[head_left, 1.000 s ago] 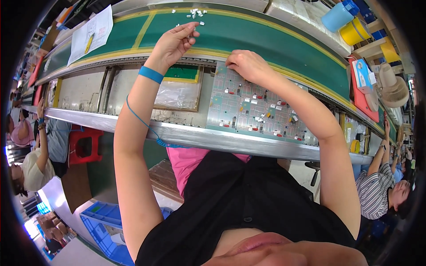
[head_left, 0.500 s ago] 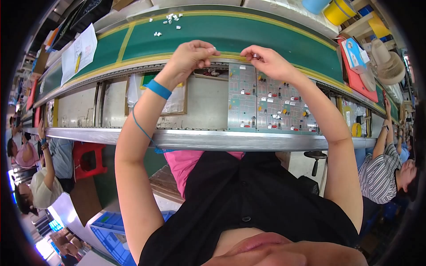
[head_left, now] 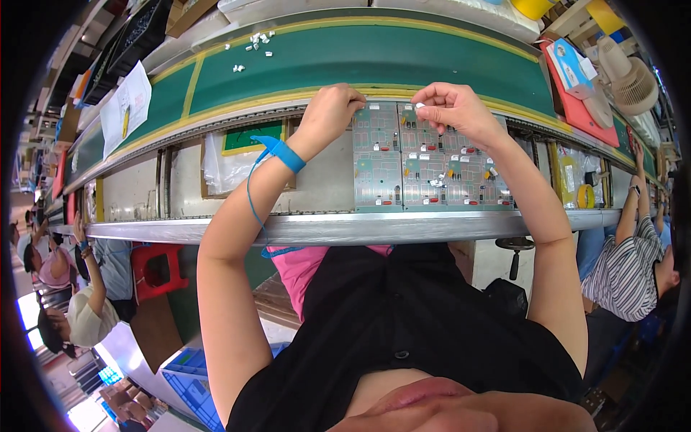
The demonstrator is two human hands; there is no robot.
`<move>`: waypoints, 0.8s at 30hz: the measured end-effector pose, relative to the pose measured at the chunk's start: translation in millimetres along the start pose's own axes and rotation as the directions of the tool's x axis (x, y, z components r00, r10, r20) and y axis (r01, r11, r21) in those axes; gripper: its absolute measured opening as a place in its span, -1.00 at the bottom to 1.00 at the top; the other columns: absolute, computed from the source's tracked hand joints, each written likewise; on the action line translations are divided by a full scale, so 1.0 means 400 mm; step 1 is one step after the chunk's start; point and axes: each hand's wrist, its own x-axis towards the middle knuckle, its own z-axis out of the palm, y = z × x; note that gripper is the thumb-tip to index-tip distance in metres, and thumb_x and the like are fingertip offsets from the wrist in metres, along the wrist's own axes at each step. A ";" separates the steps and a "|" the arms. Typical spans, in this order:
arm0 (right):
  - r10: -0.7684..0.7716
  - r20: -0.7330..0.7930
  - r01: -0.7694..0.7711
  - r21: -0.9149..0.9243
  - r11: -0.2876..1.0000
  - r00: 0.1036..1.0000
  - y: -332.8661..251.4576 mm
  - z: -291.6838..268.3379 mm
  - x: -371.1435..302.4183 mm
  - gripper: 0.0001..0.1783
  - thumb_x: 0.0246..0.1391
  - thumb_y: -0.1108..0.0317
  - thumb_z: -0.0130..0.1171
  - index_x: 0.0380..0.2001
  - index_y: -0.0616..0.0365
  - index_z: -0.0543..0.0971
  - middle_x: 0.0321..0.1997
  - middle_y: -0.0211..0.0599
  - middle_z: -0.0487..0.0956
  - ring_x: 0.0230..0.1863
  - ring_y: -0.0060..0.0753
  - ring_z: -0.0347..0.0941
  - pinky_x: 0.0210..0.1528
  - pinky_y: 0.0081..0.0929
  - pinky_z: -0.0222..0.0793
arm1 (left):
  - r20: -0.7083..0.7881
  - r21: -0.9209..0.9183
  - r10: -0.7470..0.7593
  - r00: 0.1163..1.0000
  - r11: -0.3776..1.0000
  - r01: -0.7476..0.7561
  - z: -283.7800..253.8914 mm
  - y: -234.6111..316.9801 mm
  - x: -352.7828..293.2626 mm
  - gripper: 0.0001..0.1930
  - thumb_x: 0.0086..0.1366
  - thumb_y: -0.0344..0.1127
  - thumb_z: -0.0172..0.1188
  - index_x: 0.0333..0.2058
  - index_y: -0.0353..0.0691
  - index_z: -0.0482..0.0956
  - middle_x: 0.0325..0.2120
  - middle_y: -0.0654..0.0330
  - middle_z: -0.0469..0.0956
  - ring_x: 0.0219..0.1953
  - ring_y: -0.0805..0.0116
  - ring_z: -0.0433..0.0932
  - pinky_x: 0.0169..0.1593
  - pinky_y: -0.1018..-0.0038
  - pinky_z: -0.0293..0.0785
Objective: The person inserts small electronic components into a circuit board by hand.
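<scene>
A panel of grey-green circuit boards (head_left: 378,176) lies on the rails in front of me, fitted with small red, yellow, black and white parts. My right hand (head_left: 461,115) is over its far edge, thumb and forefinger pinching a small white component (head_left: 419,106). At the panel's far left corner is my left hand (head_left: 332,115), its fingers pressed together and pointing down; whatever they hold is hidden. A blue wrist strap (head_left: 286,155) with a cord circles my left wrist. Several loose white components (head_left: 437,180) lie in a small heap on the boards.
Beyond the rails runs a green belt (head_left: 324,65) edged with yellow tape, carrying several white components (head_left: 255,43) at far left. A paper sheet (head_left: 128,108) lies left. A fan (head_left: 626,86) and blue box (head_left: 572,68) stand right. A metal rail (head_left: 324,227) crosses before me.
Both hands have come nearer, from the belt's edge to the panel's far edge. My left hand has also shifted right. The panel appears slightly farther left in view.
</scene>
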 end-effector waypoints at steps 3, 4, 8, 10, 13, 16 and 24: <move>-0.053 -0.024 0.053 -0.008 0.999 0.998 0.003 0.005 -0.004 -0.77 0.04 0.37 0.16 -0.24 0.25 0.52 -0.45 -0.47 0.50 -0.53 -0.76 0.31 -0.47 -0.76 0.27 | -0.019 0.025 -0.006 1.000 1.000 0.007 0.013 0.005 -0.003 -0.87 0.07 -0.42 0.14 -0.43 -0.34 0.61 -0.43 0.00 0.55 -0.36 0.05 0.51 -0.26 0.28 0.43; -0.042 -0.038 0.042 -0.001 0.999 0.998 0.006 0.016 0.001 -0.76 0.04 0.36 0.17 -0.22 0.24 0.53 -0.47 -0.49 0.49 -0.53 -0.77 0.30 -0.46 -0.77 0.26 | -0.012 0.017 -0.017 1.000 1.000 0.017 0.006 0.000 -0.005 -0.87 0.07 -0.42 0.14 -0.43 -0.34 0.61 -0.43 0.00 0.56 -0.37 0.04 0.52 -0.26 0.29 0.43; -0.029 -0.007 0.030 0.061 0.998 1.000 0.024 0.036 0.021 -0.73 0.04 0.36 0.16 -0.17 0.22 0.53 -0.47 -0.51 0.48 -0.50 -0.77 0.31 -0.44 -0.77 0.27 | 0.046 -0.011 -0.126 0.991 0.992 0.127 -0.013 0.003 -0.010 -0.87 0.06 -0.42 0.14 -0.43 -0.34 0.61 -0.44 0.00 0.57 -0.39 0.04 0.53 -0.27 0.29 0.45; -0.007 0.006 0.007 0.079 0.997 1.000 0.023 0.041 0.018 -0.74 0.05 0.37 0.15 -0.17 0.23 0.53 -0.46 -0.51 0.48 -0.50 -0.77 0.31 -0.42 -0.77 0.29 | 0.032 -0.007 -0.145 0.989 0.989 0.145 -0.003 0.004 -0.008 -0.86 0.05 -0.42 0.15 -0.43 -0.33 0.61 -0.44 -0.02 0.57 -0.40 0.04 0.54 -0.27 0.30 0.45; 0.011 0.020 -0.013 0.101 0.995 1.000 0.013 0.061 0.006 -0.76 0.05 0.39 0.14 -0.19 0.23 0.54 -0.45 -0.48 0.49 -0.47 -0.76 0.33 -0.40 -0.76 0.31 | -0.013 0.029 -0.125 0.992 0.992 0.126 0.008 0.004 -0.011 -0.86 0.06 -0.43 0.16 -0.39 -0.34 0.60 -0.47 0.01 0.56 -0.44 0.17 0.53 -0.33 0.38 0.44; 0.038 0.056 -0.040 0.020 0.999 0.998 0.013 0.083 0.001 -0.80 0.04 0.41 0.15 -0.25 0.23 0.56 -0.43 -0.43 0.52 -0.44 -0.74 0.37 -0.38 -0.74 0.33 | -0.014 -0.074 -0.162 0.987 0.984 0.161 -0.003 -0.008 -0.006 -0.81 0.09 -0.47 0.14 -0.29 -0.37 0.55 -0.51 0.11 0.54 -0.48 0.37 0.50 -0.39 0.49 0.42; -0.405 0.111 0.349 -0.736 0.580 0.908 0.039 0.192 -0.030 -0.86 -0.04 0.39 0.15 -0.38 0.20 0.57 -0.36 -0.30 0.52 -0.27 -0.25 0.46 -0.26 -0.43 0.38 | 0.302 -0.790 -0.375 0.876 0.415 0.451 -0.091 0.030 -0.044 -0.74 0.27 -0.40 0.03 -0.09 -0.39 0.42 -0.46 0.24 0.50 -0.48 0.58 0.45 -0.40 0.72 0.39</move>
